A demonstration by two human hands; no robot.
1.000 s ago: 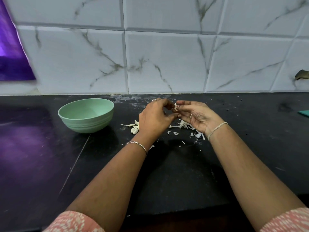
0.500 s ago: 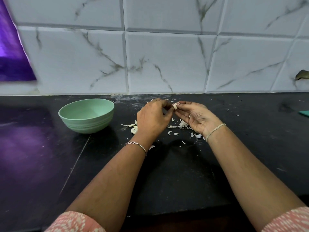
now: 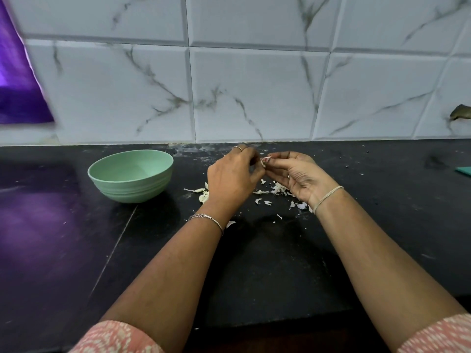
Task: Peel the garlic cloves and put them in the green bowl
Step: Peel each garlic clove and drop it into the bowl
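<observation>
Head cam: left hand & right hand still pinch garlic clove; green bowl unmoved.

A black stone countertop fills the lower frame. A green bowl stands upright on it, left of centre. Torn garlic skins lie scattered at centre. A flat teal object lies at the right edge.
</observation>
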